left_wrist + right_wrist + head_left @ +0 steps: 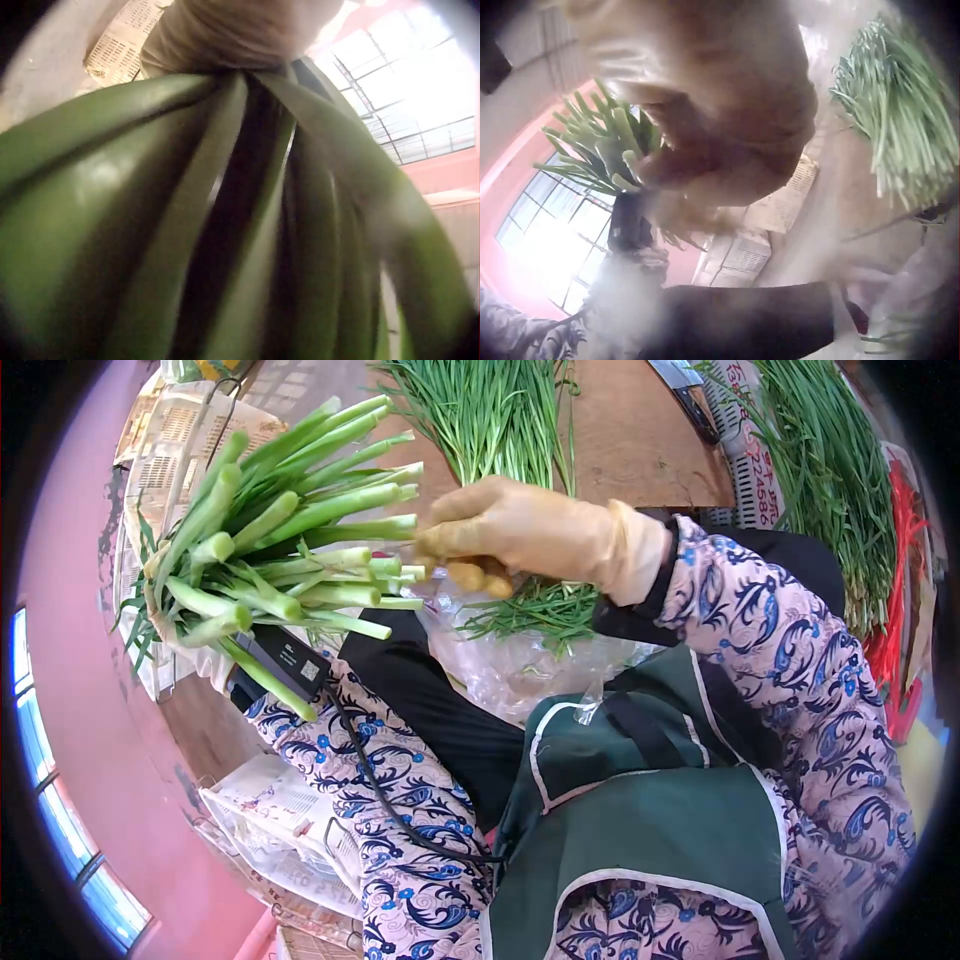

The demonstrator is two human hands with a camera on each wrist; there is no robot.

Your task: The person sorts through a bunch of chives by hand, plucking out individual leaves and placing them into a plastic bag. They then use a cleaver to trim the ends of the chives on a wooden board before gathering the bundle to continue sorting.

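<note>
A bunch of thick green stalks (270, 550), pale at the ends, is held by my left hand on the left of the head view. That hand is mostly hidden behind the stalks there. In the left wrist view the gloved left hand (232, 34) closes round the bunch, whose broad leaves (247, 225) spread below it. My right hand (520, 530) wears a tan rubber glove and sits right at the stalk ends, fingers bent. I cannot tell whether its fingertips pinch anything. In the right wrist view the right hand (727, 112) overlaps the stalks (607, 142).
Thin green leafy stems (490, 420) lie on the brown board (640, 440) ahead, near a dark-handled knife (690, 405). Loose green bits lie on clear plastic (500, 670) over the lap. More long greens (830, 480) stand at right beside red ties (900, 580). A crate (185, 425) stands at left.
</note>
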